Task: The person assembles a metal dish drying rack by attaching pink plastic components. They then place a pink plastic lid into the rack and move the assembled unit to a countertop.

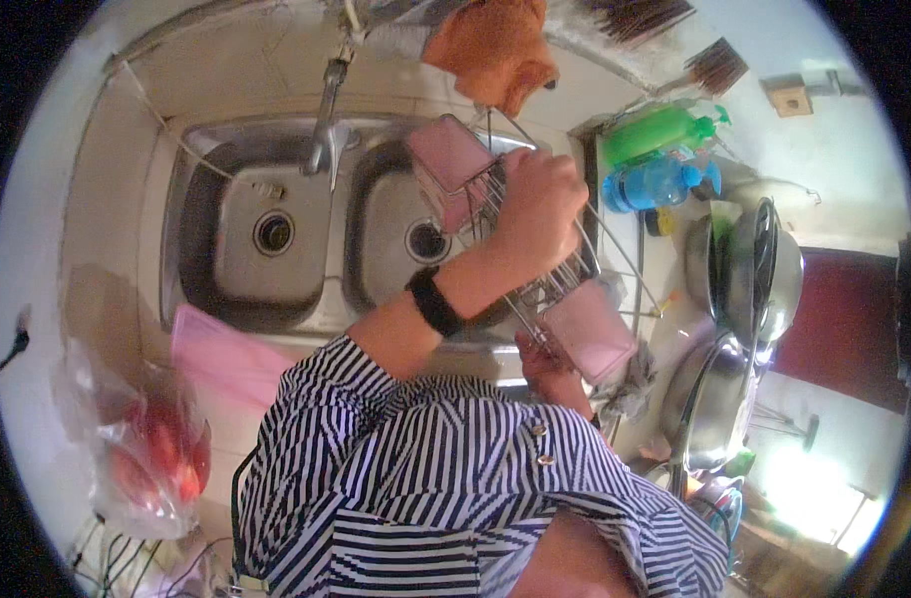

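A metal wire dish rack point(550, 289) is tilted over the right side of the double sink point(331, 289). It has a pink plastic holder point(591, 334) at its near end and another pink holder point(449, 154) at its far end. My left hand point(545, 204), with a black band on the wrist, reaches across and closes around the rack's wires. Below, my right hand point(550, 377) grips the rack's near side by the pink holder; part of its fingers is hidden. The faucet point(326, 125) stands between the two basins.
An orange cloth point(495, 55) hangs behind the rack. Green point(650, 135) and blue point(645, 184) pump bottles are to the right, with steel pots point(719, 399) nearer. A pink flat sheet point(226, 359) and a clear bag point(151, 453) holding something red lie left.
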A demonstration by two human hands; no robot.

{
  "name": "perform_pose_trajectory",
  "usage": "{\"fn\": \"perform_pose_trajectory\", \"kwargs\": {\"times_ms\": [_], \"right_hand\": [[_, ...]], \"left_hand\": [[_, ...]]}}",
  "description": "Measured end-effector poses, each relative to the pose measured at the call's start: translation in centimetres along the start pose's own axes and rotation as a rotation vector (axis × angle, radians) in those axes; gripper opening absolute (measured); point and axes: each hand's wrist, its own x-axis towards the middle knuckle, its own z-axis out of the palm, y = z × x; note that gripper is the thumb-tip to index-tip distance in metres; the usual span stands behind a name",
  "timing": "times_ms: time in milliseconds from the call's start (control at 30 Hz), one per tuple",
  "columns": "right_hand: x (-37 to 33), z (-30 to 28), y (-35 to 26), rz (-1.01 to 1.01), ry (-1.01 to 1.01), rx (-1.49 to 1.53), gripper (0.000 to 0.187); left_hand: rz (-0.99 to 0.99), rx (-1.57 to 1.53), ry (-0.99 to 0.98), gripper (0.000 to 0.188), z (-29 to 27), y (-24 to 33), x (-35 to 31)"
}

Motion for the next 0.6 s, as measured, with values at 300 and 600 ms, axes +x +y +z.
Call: {"fn": "perform_pose_trajectory", "kwargs": {"times_ms": [300, 600], "right_hand": [[2.2, -2.2, 1.4, 0.332, -0.079, 0.932, 0.035], [7.0, -1.9, 7.0, 0.718, -0.056, 1.896, 0.05]], "left_hand": [[0.013, 0.023, -0.118, 0.008, -0.8, -2.8, -2.2], [-0.108, 0.051, -0.549, 0.025, -4.3, -1.9, -0.5]]}}
